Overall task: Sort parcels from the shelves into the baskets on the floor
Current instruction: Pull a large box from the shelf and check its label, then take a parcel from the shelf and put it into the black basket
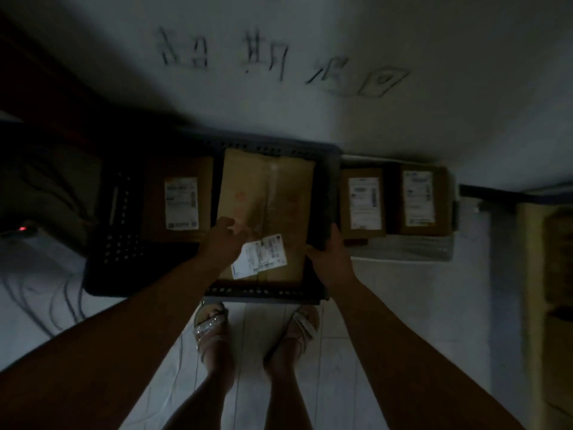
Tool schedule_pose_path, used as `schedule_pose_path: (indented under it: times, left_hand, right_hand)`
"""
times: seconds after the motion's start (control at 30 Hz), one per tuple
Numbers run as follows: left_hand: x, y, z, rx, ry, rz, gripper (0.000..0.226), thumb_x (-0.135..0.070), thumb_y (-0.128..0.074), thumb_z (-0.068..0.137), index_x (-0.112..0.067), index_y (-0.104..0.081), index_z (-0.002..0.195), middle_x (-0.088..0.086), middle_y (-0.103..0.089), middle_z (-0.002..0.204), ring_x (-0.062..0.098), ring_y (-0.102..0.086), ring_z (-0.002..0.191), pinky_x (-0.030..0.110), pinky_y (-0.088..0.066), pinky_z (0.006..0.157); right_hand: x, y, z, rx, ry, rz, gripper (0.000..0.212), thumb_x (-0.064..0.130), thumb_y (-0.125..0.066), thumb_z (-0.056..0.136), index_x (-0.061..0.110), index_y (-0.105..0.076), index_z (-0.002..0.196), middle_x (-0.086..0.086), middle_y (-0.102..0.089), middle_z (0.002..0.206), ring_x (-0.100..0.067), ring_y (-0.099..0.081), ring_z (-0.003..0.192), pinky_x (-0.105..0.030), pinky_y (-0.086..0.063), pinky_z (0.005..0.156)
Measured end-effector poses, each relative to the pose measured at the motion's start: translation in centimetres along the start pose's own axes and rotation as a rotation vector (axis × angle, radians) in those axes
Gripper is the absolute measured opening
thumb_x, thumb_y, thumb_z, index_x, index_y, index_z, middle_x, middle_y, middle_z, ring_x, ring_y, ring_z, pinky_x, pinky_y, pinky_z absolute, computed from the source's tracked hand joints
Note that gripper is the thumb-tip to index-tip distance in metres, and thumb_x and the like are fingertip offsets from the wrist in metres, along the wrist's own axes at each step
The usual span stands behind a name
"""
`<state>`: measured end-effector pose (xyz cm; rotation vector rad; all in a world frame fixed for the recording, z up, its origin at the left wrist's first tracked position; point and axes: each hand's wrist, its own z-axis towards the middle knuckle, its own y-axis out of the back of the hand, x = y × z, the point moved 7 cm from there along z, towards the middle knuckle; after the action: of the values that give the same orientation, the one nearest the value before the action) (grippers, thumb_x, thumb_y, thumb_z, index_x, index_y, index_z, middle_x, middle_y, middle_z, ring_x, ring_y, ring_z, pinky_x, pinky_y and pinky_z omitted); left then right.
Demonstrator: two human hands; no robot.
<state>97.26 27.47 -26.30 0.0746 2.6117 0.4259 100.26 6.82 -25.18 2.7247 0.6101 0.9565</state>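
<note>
Dark basket [117, 212] on floor: large brown parcel [273, 193], taped, flat along right wall; smaller labelled parcel [179, 200] left of it. Adjacent white basket [403, 249]: two labelled parcels [362, 203] side by side.

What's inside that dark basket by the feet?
The dark basket holds two labelled parcels: a small box and a large box under the left hand. Anything beneath them is hidden.

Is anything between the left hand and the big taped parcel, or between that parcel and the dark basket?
Nothing visible does. The left hand rests on the big taped parcel, which already lies inside the dark basket beside a smaller labelled parcel. The right hand grips the basket's right wall.
</note>
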Motion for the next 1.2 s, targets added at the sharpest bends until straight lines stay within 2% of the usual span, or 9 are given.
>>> schedule_pose_path:
  times: [0.13,0.27,0.43,0.53,0.6,0.8,0.97,1.1,1.2]
  left_hand:
    - [-9.7,-1.4,-10.2,0.113,-0.226,0.093,0.055,-0.031,-0.055,0.093,-0.013,-0.035,0.141,0.012,-0.051,0.129,0.016,-0.052,0.084,0.016,-0.043,0.054]
    - [-16.4,-3.0,-18.5,0.162,-0.392,0.170,0.053,-0.032,-0.052,0.094,-0.013,-0.036,0.141,0.005,-0.050,0.132,0.019,-0.053,0.107,0.023,-0.042,0.079]
    - [-23.0,-7.7,-31.4,0.257,-0.613,0.275,0.048,-0.033,-0.053,0.094,-0.013,-0.041,0.136,0.006,-0.055,0.123,0.017,-0.053,0.095,0.028,-0.044,0.074]
    - [-24.9,-11.9,-38.2,0.318,-0.700,0.296,0.048,-0.036,-0.055,0.092,-0.015,-0.043,0.134,0.007,-0.059,0.118,0.021,-0.059,0.098,0.026,-0.050,0.080]
    - [-24.9,-15.9,-43.1,0.378,-0.741,0.296,0.046,-0.032,-0.055,0.093,-0.012,-0.044,0.132,0.007,-0.057,0.110,0.018,-0.059,0.088,0.019,-0.047,0.071]
    - [-20.6,-26.9,-54.0,0.586,-0.787,0.425,0.046,-0.023,-0.059,0.090,-0.005,-0.046,0.131,0.019,-0.058,0.121,0.033,-0.057,0.112,0.036,-0.045,0.097]
    - [-15.2,-36.2,-62.5,0.809,-0.799,0.546,0.038,-0.027,-0.059,0.090,-0.006,-0.051,0.121,0.011,-0.056,0.108,0.022,-0.053,0.097,0.032,-0.041,0.086]
    - [-13.2,-42.5,-66.3,0.876,-0.835,0.642,0.040,-0.019,-0.058,0.091,-0.003,-0.049,0.127,0.011,-0.055,0.112,0.022,-0.053,0.101,0.029,-0.040,0.088]
    - [-12.4,-47.4,-67.2,0.899,-0.845,0.761,0.041,-0.023,-0.058,0.091,-0.005,-0.051,0.127,0.014,-0.056,0.117,0.027,-0.055,0.108,0.036,-0.044,0.096]
  right_hand:
    - [4.6,7.9,-9.1,-0.132,0.044,0.149,0.075,0.011,-0.057,0.092,0.015,-0.011,0.150,-0.003,-0.038,0.143,-0.022,-0.037,0.134,-0.030,-0.032,0.109]
    - [7.1,14.0,-15.8,-0.247,0.088,0.182,0.065,0.012,-0.058,0.091,0.012,-0.026,0.148,-0.003,-0.045,0.137,-0.021,-0.043,0.127,-0.030,-0.036,0.105]
    - [7.3,24.2,-26.1,-0.479,0.134,0.241,0.050,0.015,-0.057,0.091,0.013,-0.041,0.139,0.001,-0.049,0.119,-0.017,-0.048,0.113,-0.024,-0.038,0.092]
    - [4.7,29.7,-31.2,-0.591,0.120,0.363,0.065,0.022,-0.061,0.088,0.015,-0.031,0.145,-0.005,-0.041,0.144,-0.025,-0.043,0.129,-0.035,-0.039,0.105]
    - [1.7,33.5,-35.4,-0.670,0.121,0.471,0.067,0.026,-0.063,0.088,0.016,-0.031,0.146,-0.008,-0.037,0.149,-0.026,-0.043,0.131,-0.040,-0.038,0.107]
    - [-9.9,40.2,-45.1,-0.815,0.031,0.657,0.060,0.027,-0.060,0.091,0.016,-0.034,0.144,-0.006,-0.041,0.147,-0.027,-0.044,0.130,-0.042,-0.041,0.104]
    - [-20.8,43.9,-52.9,-0.970,-0.076,0.889,0.056,0.021,-0.065,0.087,0.013,-0.043,0.139,-0.007,-0.053,0.134,-0.025,-0.057,0.112,-0.036,-0.051,0.087]
    - [-27.1,45.5,-56.0,-1.059,-0.141,1.034,0.038,0.017,-0.063,0.089,0.013,-0.051,0.124,-0.007,-0.059,0.109,-0.014,-0.056,0.073,-0.016,-0.043,0.051]
    - [-31.5,46.7,-56.4,-1.153,-0.192,1.075,0.045,0.014,-0.064,0.087,0.007,-0.049,0.129,-0.005,-0.053,0.102,-0.013,-0.050,0.069,-0.016,-0.037,0.051]
